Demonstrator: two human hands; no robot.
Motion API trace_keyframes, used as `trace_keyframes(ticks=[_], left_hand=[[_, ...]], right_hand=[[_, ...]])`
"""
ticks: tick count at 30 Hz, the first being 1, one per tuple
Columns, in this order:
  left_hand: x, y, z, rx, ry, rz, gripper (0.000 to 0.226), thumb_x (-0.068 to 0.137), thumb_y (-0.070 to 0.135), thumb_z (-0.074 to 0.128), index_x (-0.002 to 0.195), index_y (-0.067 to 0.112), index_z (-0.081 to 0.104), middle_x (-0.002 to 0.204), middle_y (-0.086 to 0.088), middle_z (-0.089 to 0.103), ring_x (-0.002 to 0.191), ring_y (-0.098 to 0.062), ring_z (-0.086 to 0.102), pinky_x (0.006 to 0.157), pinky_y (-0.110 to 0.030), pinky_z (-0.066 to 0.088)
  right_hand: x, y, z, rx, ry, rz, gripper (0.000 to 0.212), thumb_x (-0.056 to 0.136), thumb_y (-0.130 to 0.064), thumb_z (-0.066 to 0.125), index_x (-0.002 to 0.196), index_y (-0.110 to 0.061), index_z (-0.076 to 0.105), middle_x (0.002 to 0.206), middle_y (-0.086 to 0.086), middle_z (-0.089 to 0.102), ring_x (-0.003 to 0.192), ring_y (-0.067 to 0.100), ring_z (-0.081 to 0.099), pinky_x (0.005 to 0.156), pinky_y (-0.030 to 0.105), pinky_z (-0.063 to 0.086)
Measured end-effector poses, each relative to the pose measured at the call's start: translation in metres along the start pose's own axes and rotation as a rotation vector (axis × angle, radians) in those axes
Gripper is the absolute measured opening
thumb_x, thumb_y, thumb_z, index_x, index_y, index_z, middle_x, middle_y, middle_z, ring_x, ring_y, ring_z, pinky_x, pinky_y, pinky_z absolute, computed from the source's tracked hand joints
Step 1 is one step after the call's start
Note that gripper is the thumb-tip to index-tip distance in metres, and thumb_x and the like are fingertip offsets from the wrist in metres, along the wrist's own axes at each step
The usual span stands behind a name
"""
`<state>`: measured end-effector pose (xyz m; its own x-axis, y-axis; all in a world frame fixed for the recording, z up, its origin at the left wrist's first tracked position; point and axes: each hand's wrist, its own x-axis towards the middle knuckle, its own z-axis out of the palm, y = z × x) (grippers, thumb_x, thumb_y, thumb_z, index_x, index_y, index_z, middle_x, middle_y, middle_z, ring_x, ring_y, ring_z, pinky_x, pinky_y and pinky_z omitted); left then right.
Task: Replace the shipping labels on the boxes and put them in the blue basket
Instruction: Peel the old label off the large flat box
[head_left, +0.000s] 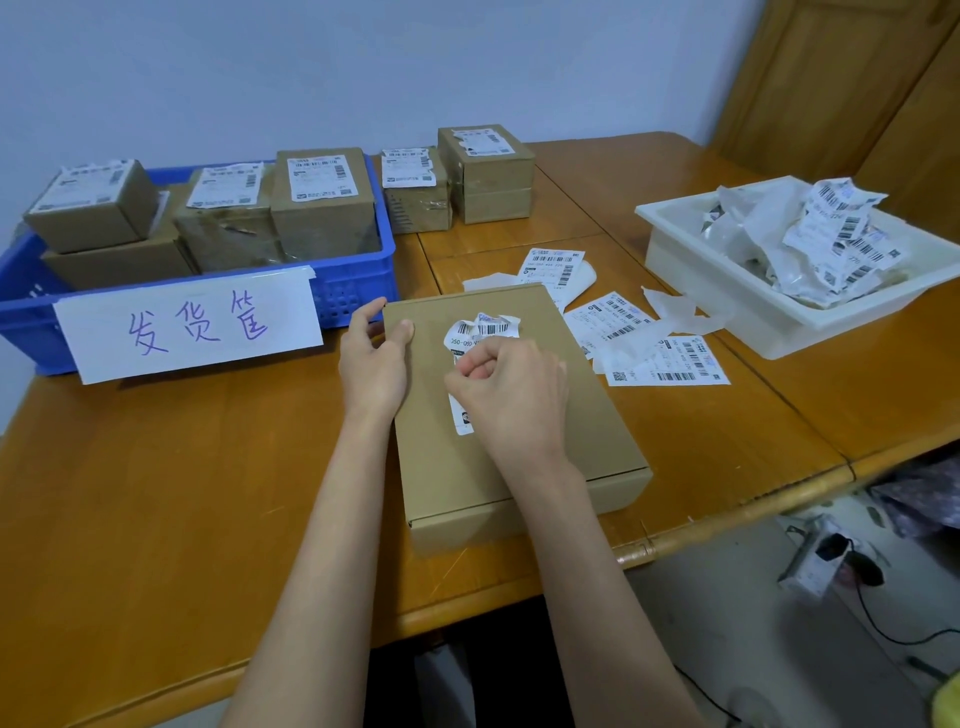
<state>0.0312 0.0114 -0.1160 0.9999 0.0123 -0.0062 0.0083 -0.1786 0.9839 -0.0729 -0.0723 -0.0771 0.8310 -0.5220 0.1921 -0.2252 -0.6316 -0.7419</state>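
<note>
A flat brown cardboard box (519, 457) lies on the wooden table in front of me. My left hand (375, 358) grips its far left corner, thumb on top. My right hand (511, 397) is closed on the old white shipping label (480, 328), which is crumpled and partly lifted off the box top; a strip still sticks below my fist. Several fresh labels (670, 358) lie flat on the table right of the box. The blue basket (358, 283) at the back left holds several labelled boxes.
Two more labelled boxes (488, 171) stand behind, right of the basket. A white tray (779, 312) at the right holds crumpled old labels and backing paper. A paper sign (192, 327) hangs on the basket's front. The table edge runs close on the right.
</note>
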Motion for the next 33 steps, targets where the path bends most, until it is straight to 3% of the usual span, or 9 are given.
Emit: trace_keyframes(ticks=[4,7,10,13,16,22,26,33], left_hand=[[0.000,0.001,0.000,-0.003,0.000,0.002,0.042,0.098,0.025,0.055,0.139,0.025,0.046,0.139,-0.005,0.048,0.117,-0.015,0.049,0.087,-0.026,0.040],[0.000,0.001,0.000,-0.001,0.002,0.008,0.042,0.098,0.025,0.055,0.139,0.024,0.046,0.139,-0.006,0.048,0.121,-0.018,0.049,0.089,-0.027,0.040],[-0.001,0.000,0.000,-0.005,0.005,0.009,0.041,0.098,0.024,0.055,0.139,0.024,0.047,0.138,-0.005,0.049,0.123,-0.019,0.049,0.092,-0.028,0.041],[0.000,0.000,0.000,-0.017,0.003,0.002,0.041,0.098,0.024,0.055,0.138,0.025,0.047,0.138,-0.005,0.049,0.123,-0.020,0.050,0.101,-0.035,0.045],[0.001,0.000,0.000,-0.008,0.008,0.000,0.041,0.098,0.024,0.055,0.138,0.025,0.047,0.138,-0.005,0.049,0.123,-0.020,0.049,0.101,-0.036,0.045],[0.002,-0.001,0.000,-0.004,0.008,0.011,0.041,0.098,0.025,0.055,0.138,0.025,0.047,0.139,-0.006,0.048,0.123,-0.019,0.049,0.091,-0.028,0.041],[0.001,-0.001,0.000,-0.006,0.006,0.009,0.041,0.098,0.025,0.055,0.138,0.025,0.047,0.139,-0.006,0.048,0.122,-0.019,0.049,0.092,-0.029,0.042],[0.001,0.000,0.000,-0.006,0.005,-0.004,0.042,0.098,0.026,0.055,0.139,0.026,0.046,0.139,-0.005,0.048,0.123,-0.019,0.048,0.098,-0.033,0.043]], right_hand=[[0.001,0.002,0.000,0.070,0.011,0.000,0.008,0.075,-0.013,0.069,0.072,-0.019,0.072,0.053,-0.014,0.057,0.070,0.019,0.065,0.085,0.043,0.051],[0.003,0.007,-0.002,0.105,0.000,-0.001,0.008,0.077,-0.014,0.070,0.072,-0.021,0.071,0.054,-0.014,0.058,0.066,0.013,0.065,0.081,0.042,0.054],[0.003,0.010,-0.004,0.184,-0.038,0.019,0.011,0.079,-0.030,0.076,0.077,-0.025,0.066,0.059,-0.013,0.060,0.069,0.009,0.065,0.082,0.042,0.054],[0.001,0.007,-0.004,0.104,-0.061,-0.006,0.034,0.076,-0.051,0.074,0.088,-0.025,0.056,0.066,-0.012,0.061,0.079,0.012,0.064,0.090,0.038,0.046],[0.000,0.010,-0.003,-0.017,-0.085,-0.081,0.031,0.076,-0.037,0.075,0.092,-0.029,0.050,0.072,-0.012,0.060,0.079,0.007,0.060,0.090,0.032,0.039],[0.000,0.010,-0.004,0.069,-0.092,-0.085,0.020,0.078,-0.016,0.067,0.090,-0.029,0.061,0.071,-0.016,0.060,0.074,-0.001,0.056,0.085,0.023,0.033],[0.000,0.008,-0.004,0.115,-0.088,-0.068,0.019,0.078,-0.015,0.069,0.088,-0.027,0.060,0.071,-0.013,0.063,0.075,0.004,0.061,0.095,0.033,0.043],[0.001,0.009,-0.005,0.197,-0.043,-0.011,0.019,0.074,-0.015,0.073,0.087,-0.020,0.061,0.067,-0.012,0.060,0.067,0.006,0.061,0.085,0.040,0.054]])
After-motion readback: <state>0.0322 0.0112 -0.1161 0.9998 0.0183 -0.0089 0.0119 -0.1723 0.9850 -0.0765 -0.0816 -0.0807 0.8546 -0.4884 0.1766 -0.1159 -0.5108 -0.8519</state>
